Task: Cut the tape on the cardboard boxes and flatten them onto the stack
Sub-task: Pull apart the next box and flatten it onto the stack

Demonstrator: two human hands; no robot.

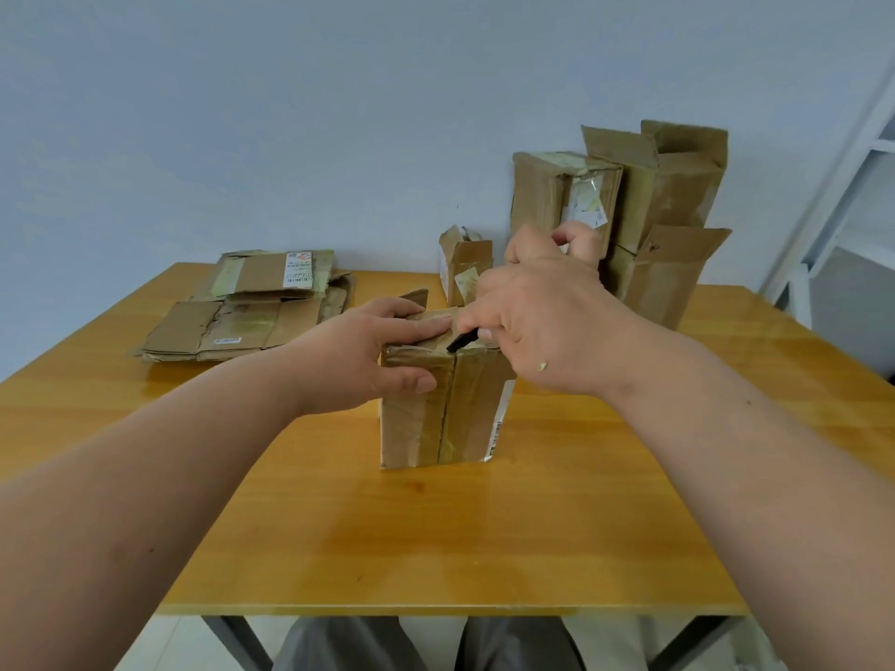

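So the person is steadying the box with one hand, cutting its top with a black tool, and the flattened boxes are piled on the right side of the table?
Not quite: the head view shows the flattened boxes piled at the table's left side. The rest holds: the left hand steadies the box, and the right hand works a black tool at its top.

Taped cardboard box standing upright on the wooden table, steadied at its top corner by the left hand. The right hand grips a black cutter with its tip at the top seam. Flattened stack lies far left; uncut boxes stand far right.
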